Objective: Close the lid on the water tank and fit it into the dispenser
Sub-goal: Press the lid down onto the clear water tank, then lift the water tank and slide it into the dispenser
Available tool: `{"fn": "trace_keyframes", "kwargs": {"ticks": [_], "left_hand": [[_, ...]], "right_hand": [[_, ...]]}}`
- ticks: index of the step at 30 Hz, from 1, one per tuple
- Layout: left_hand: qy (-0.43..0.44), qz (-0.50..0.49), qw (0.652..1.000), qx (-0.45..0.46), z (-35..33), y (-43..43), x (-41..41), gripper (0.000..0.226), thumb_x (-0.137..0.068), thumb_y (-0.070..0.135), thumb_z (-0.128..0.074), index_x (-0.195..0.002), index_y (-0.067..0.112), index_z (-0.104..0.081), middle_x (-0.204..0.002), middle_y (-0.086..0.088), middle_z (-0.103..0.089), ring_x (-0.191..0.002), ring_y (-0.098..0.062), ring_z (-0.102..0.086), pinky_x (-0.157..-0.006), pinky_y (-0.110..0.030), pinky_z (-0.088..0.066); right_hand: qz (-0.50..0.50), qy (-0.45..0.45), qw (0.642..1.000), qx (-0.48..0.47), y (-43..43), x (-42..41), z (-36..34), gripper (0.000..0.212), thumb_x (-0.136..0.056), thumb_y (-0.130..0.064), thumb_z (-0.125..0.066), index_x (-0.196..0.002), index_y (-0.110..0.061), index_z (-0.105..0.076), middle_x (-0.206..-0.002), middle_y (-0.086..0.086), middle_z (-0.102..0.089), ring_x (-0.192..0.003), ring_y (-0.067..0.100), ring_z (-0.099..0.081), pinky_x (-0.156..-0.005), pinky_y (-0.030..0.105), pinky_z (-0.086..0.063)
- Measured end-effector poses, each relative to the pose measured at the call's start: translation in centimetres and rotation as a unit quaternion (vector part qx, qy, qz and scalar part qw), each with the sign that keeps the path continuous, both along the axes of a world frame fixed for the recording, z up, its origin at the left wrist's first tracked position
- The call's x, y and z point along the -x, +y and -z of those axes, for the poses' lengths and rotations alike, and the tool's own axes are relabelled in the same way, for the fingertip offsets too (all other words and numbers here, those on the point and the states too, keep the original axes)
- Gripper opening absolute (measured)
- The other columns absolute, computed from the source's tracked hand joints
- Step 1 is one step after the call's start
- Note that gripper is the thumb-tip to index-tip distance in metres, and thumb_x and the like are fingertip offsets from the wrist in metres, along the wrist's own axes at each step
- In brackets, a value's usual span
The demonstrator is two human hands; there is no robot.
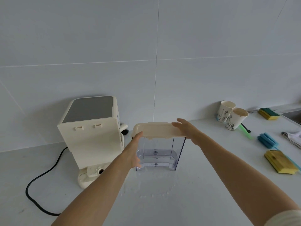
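A clear plastic water tank (160, 152) stands upright on the white counter, with a cream lid (154, 129) lying across its top. My left hand (136, 150) rests flat against the tank's left wall, thumb up under the lid's left end. My right hand (187, 130) lies palm down on the lid's right end, fingers stretched over it. The cream water dispenser (91, 132) stands just left of the tank, its back panel with two slots facing me and its base plate sticking out at the bottom.
A black power cord (40, 180) loops from the dispenser across the counter at left. Two paper cups (231, 116) stand at back right. Yellow-green sponges (280, 162), a blue sponge brush (267, 139) and a grey cloth (293, 137) lie at right. Water droplets (153, 193) spot the counter before the tank.
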State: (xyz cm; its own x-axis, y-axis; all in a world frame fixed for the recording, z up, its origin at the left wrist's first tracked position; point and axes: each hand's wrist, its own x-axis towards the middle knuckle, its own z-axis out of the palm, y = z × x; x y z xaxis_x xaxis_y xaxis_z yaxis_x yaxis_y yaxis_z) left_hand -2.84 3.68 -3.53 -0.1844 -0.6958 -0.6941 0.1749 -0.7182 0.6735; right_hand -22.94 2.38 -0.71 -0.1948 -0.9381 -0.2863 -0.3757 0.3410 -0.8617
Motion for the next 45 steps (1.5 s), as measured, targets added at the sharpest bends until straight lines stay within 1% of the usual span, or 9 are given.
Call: {"fn": "trace_keyframes", "kwargs": {"ticks": [3, 11, 16, 21, 26, 33, 38, 41, 45], "left_hand": [[-0.015, -0.017, 1.000, -0.003, -0.2, -0.5, 0.3, 0.091, -0.078, 0.051, -0.059, -0.147, 0.019, -0.011, -0.158, -0.010, -0.008, -0.144, -0.032, -0.016, -0.116, -0.053, -0.014], [-0.057, -0.078, 0.995, 0.037, -0.5, -1.0, 1.2, 0.065, -0.082, 0.042, -0.058, -0.138, 0.020, -0.033, -0.146, -0.009, -0.028, -0.131, -0.033, -0.035, -0.108, -0.043, -0.030], [-0.075, -0.094, 0.989, 0.080, -0.9, -1.4, 1.7, 0.053, -0.087, 0.032, -0.053, -0.136, 0.022, -0.035, -0.116, -0.001, -0.029, -0.102, -0.027, -0.036, -0.106, -0.039, -0.034], [-0.126, -0.079, 0.983, 0.111, -1.5, -2.8, 1.8, 0.044, -0.085, 0.031, -0.055, -0.122, 0.009, -0.048, -0.090, -0.003, -0.041, -0.065, -0.019, -0.035, -0.056, -0.027, -0.037], [-0.183, -0.087, 0.969, 0.138, -1.4, -4.6, 2.5, 0.026, -0.083, 0.028, -0.055, -0.073, 0.008, -0.043, -0.066, -0.003, -0.034, -0.056, -0.016, -0.035, -0.051, -0.024, -0.033], [-0.196, -0.024, 0.963, 0.184, -1.4, -6.6, 3.7, 0.013, -0.079, 0.015, -0.055, -0.078, 0.008, -0.044, -0.078, -0.007, -0.045, -0.064, -0.017, -0.041, -0.059, -0.025, -0.036], [-0.214, 0.060, 0.951, 0.215, -1.4, -7.3, 4.5, 0.061, -0.086, 0.016, -0.047, -0.141, 0.004, -0.024, -0.115, -0.009, -0.050, -0.097, -0.023, -0.049, -0.087, -0.032, -0.041], [-0.231, 0.090, 0.941, 0.230, -1.6, -7.1, 4.5, 0.059, -0.089, 0.021, -0.044, -0.143, 0.008, -0.025, -0.136, -0.011, -0.046, -0.117, -0.026, -0.049, -0.100, -0.037, -0.040], [-0.199, 0.110, 0.948, 0.222, -2.1, -6.1, 4.0, 0.042, -0.088, 0.026, -0.044, -0.127, 0.011, -0.042, -0.121, -0.008, -0.052, -0.103, -0.022, -0.049, -0.091, -0.034, -0.041]], "right_hand": [[-0.011, 0.001, 1.000, 0.001, -0.5, -0.3, 0.0, 0.056, -0.090, -0.031, -0.049, -0.140, -0.011, -0.034, -0.144, 0.009, -0.039, -0.131, 0.026, -0.038, -0.101, 0.032, -0.032], [-0.022, 0.031, 0.999, -0.004, -0.8, -0.2, 0.6, 0.036, -0.089, -0.026, -0.048, -0.116, -0.004, -0.052, -0.087, 0.000, -0.050, -0.072, 0.009, -0.044, -0.060, 0.019, -0.034], [-0.019, 0.017, 1.000, 0.001, -0.3, 0.3, 1.0, 0.035, -0.087, -0.028, -0.054, -0.114, -0.006, -0.053, -0.100, 0.005, -0.051, -0.086, 0.018, -0.047, -0.063, 0.021, -0.036], [-0.018, 0.000, 1.000, -0.002, 0.2, 1.0, 1.4, 0.028, -0.080, -0.032, -0.064, -0.094, -0.012, -0.050, -0.095, 0.003, -0.052, -0.078, 0.016, -0.051, -0.069, 0.024, -0.043], [-0.017, -0.012, 1.000, -0.024, 0.8, 0.9, 1.4, 0.037, -0.074, -0.032, -0.071, -0.082, -0.011, -0.043, -0.087, 0.004, -0.051, -0.083, 0.022, -0.051, -0.070, 0.031, -0.049], [-0.068, 0.044, 0.994, -0.070, 1.5, -1.1, 1.3, 0.040, -0.070, -0.044, -0.071, -0.072, -0.017, -0.041, -0.072, 0.001, -0.053, -0.061, 0.013, -0.050, -0.058, 0.022, -0.044], [-0.095, 0.045, 0.992, -0.074, 1.6, -3.1, 1.7, 0.046, -0.072, -0.048, -0.067, -0.094, -0.014, -0.045, -0.072, -0.002, -0.054, -0.062, 0.012, -0.052, -0.059, 0.022, -0.045], [-0.104, 0.045, 0.991, -0.073, 1.9, -3.6, 2.1, 0.045, -0.075, -0.051, -0.062, -0.097, -0.016, -0.044, -0.071, -0.003, -0.053, -0.061, 0.011, -0.053, -0.058, 0.021, -0.043], [-0.128, 0.061, 0.986, -0.090, 1.8, -2.9, 1.6, 0.050, -0.078, -0.058, -0.053, -0.099, -0.013, -0.047, -0.085, 0.001, -0.060, -0.070, 0.014, -0.059, -0.068, 0.027, -0.047]]}}
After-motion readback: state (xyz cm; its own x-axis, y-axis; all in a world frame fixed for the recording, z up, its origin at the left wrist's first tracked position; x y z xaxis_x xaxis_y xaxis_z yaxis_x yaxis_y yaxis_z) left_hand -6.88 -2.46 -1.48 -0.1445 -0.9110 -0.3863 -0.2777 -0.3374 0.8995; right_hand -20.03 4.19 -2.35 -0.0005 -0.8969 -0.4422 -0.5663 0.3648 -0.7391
